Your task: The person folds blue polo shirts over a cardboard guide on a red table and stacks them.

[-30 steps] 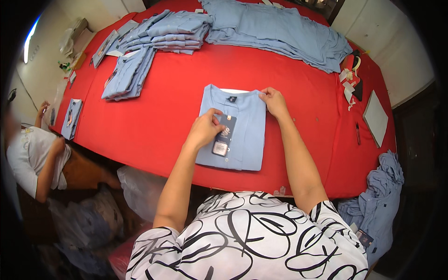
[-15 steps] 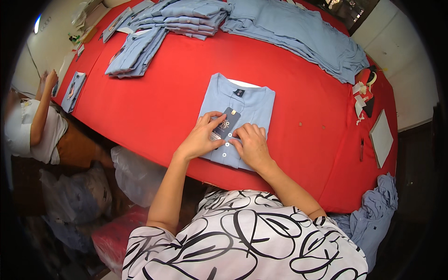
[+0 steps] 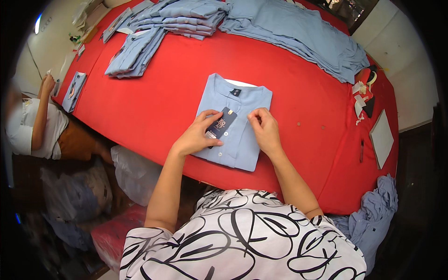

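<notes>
A folded light blue shirt [image 3: 242, 100] lies collar-up on the red table [image 3: 163, 93], right in front of me. A dark blue paper tag [image 3: 222, 123] rests on its button placket. My left hand [image 3: 196, 135] pinches the lower end of the tag with thumb and fingers. My right hand [image 3: 263, 130] sits on the shirt front just right of the placket, fingertips pressed together on the fabric near the tag's upper end.
Stacks of folded blue shirts [image 3: 186, 11] and a spread pile of blue shirts [image 3: 303, 37] fill the far side. Small tags and scraps [image 3: 363, 93], a pen [image 3: 361, 150] and a white card [image 3: 382, 138] lie at right. Another person [image 3: 35, 121] sits at left. Blue garments [image 3: 373, 219] hang lower right.
The right hand came down from the shirt's collar corner to the placket beside the tag. The left hand stayed on the tag. My view shifted closer over the shirt.
</notes>
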Demonstrator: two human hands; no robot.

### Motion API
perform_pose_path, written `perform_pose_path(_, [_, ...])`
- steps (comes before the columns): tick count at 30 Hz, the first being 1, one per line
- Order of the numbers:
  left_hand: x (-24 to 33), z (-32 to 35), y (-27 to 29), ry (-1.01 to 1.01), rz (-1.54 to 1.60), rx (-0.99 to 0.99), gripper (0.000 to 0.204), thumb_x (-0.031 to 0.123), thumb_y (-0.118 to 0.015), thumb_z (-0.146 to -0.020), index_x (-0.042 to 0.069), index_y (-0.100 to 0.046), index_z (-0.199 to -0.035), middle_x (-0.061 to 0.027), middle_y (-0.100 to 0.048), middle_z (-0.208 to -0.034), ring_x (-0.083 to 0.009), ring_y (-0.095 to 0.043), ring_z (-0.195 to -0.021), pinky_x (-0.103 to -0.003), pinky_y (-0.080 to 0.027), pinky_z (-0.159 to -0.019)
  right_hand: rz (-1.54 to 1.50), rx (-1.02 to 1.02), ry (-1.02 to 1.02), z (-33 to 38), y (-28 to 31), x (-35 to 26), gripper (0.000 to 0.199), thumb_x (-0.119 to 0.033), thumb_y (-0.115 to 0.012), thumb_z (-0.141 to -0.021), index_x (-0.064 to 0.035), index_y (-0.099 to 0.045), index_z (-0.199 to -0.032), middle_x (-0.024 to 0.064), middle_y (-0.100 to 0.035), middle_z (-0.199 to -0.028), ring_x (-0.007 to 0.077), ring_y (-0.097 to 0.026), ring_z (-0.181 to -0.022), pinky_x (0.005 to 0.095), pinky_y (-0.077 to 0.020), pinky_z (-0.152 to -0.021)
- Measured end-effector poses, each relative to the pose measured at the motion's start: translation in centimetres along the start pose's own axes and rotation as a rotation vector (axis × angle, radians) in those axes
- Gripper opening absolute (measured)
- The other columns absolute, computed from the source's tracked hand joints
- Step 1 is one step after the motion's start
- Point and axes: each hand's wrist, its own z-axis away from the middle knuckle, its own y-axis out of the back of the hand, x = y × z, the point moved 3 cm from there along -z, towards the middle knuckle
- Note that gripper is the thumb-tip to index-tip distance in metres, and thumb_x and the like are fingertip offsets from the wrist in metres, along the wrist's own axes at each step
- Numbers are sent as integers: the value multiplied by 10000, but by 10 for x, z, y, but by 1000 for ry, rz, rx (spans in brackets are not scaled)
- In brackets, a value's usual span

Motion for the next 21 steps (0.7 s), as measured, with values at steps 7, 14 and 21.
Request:
perform_pose_path(7, [-7, 0, 8, 89, 136, 21, 595, 149, -743, -801, 33, -544, -1350, -108, -498, -1362, -214, -533, -1133, -317, -465, -938, 35, 48, 54, -14, 4, 9, 150, -151, -616, -931, -10, -617, -880, 30, -597, -810, 117, -524, -685, 282, -443, -635])
perform_pose_path(14, [-23, -17, 27, 323, -166, 413, 496, 295, -648, -901, -27, -576, -1271, -203, -614, -1230, -323, -624, -1071, -401, -505, -911, 40, 117, -374, -32, 58, 39, 394, -229, -596, -953, -21, -511, -1276, 88, -632, -931, 153, -615, -736, 292, -530, -630])
perform_pose_path(21, [-27, -66, 49, 489, -48, 190, 518, 252, -652, -896, -67, -511, -1280, -264, -663, -1093, -325, -689, -964, -394, -561, -827, 0, -68, -97, -47, 22, 59, 575, -63, -615, -905, -18, -403, -1438, 168, -548, -1305, 231, -579, -1141, 323, -503, -920])
